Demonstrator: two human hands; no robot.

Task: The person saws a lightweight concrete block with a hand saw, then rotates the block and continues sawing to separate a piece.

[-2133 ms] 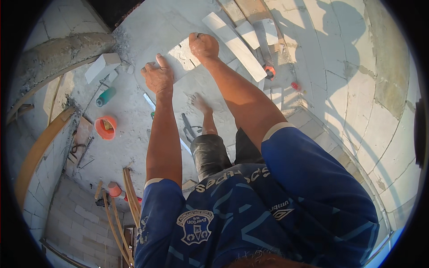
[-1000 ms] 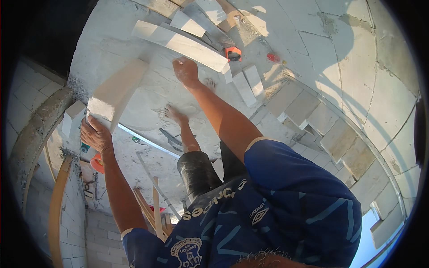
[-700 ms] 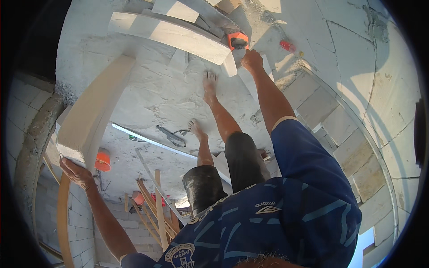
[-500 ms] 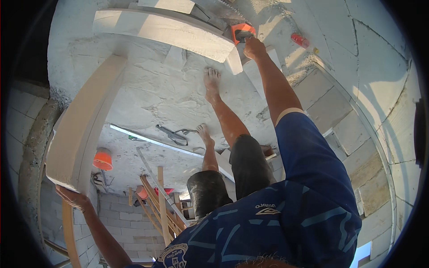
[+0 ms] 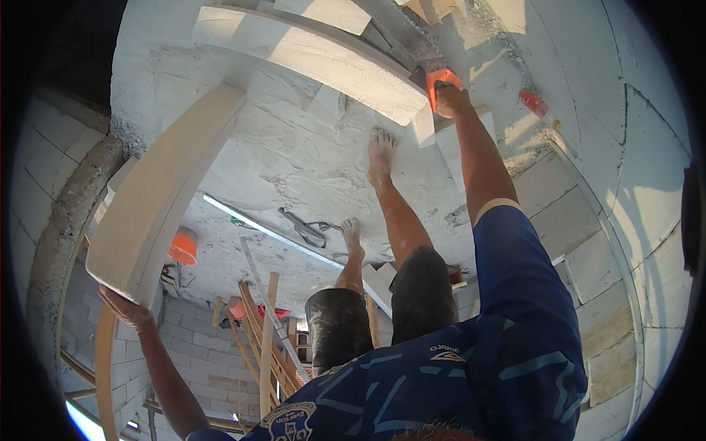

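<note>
My right hand (image 5: 452, 101) is closed around the orange handle (image 5: 443, 79) of a handsaw. Its grey blade (image 5: 393, 26) extends away from me, beside the end of a long white block (image 5: 316, 59) lying across the far side. At the left, a second long pale block (image 5: 158, 191) rises toward me, its far end smaller and its near end large. My left hand (image 5: 126, 307) grips that near end, fingers against its end face; part of the fingers is hidden by the block.
My bare feet (image 5: 381, 151) stand on the dusty grey floor, beside a dark strap-like item (image 5: 303, 226) and a long metal straightedge (image 5: 272, 229). An orange bucket (image 5: 184, 247) and wooden poles (image 5: 268, 338) are farther left. A red bottle (image 5: 533, 103) lies at right, near block walling (image 5: 581, 228).
The view has shifted, so most things appear farther right and lower. The saw and my right hand have come slightly nearer me, and the blade's teeth show less. My left hand stays on the block.
</note>
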